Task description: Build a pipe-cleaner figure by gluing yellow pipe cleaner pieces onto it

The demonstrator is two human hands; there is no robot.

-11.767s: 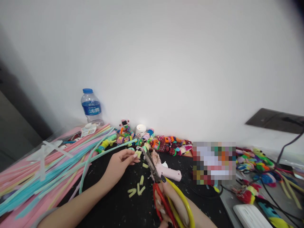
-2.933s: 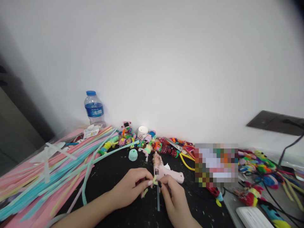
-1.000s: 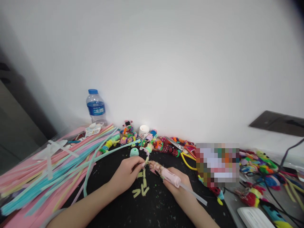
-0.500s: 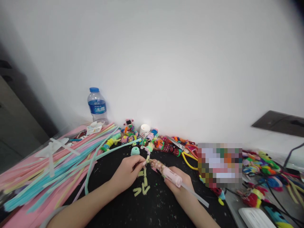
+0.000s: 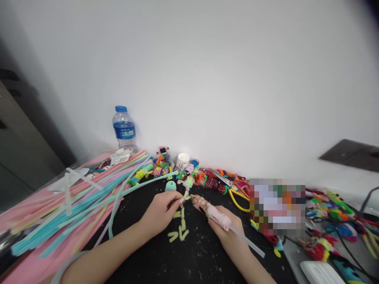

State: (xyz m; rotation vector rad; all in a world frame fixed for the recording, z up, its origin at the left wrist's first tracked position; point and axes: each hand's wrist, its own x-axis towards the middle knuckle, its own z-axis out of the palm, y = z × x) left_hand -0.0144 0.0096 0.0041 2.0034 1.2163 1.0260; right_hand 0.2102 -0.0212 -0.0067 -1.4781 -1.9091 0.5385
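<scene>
My left hand (image 5: 162, 210) pinches a short pale-yellow pipe cleaner piece (image 5: 187, 197) between thumb and fingertips, over the black work surface (image 5: 154, 256). In my right hand (image 5: 229, 228) is a pink glue gun (image 5: 219, 217) with a clear glue stick (image 5: 248, 243) sticking out of its back. Its nozzle points left, close to the yellow piece; whether they touch I cannot tell. Several more cut yellow pipe cleaner pieces (image 5: 182, 232) lie just below my left fingertips. A mint-green coil (image 5: 170, 185) sits behind that hand, beside small pastel fuzzy parts (image 5: 188, 182).
Bundles of long pastel pipe cleaners (image 5: 89, 205) cover the left side. A water bottle (image 5: 124, 130) stands by the wall. Along the back are a white cup (image 5: 182, 160), colourful fuzzy figures (image 5: 163, 156) and open scissors (image 5: 220, 177). At right lie a white box (image 5: 319, 272) and cables.
The whole view has shifted slightly. The glue gun's nozzle has risen a little and sits slightly farther from my left fingertips. Both hands keep their holds.
</scene>
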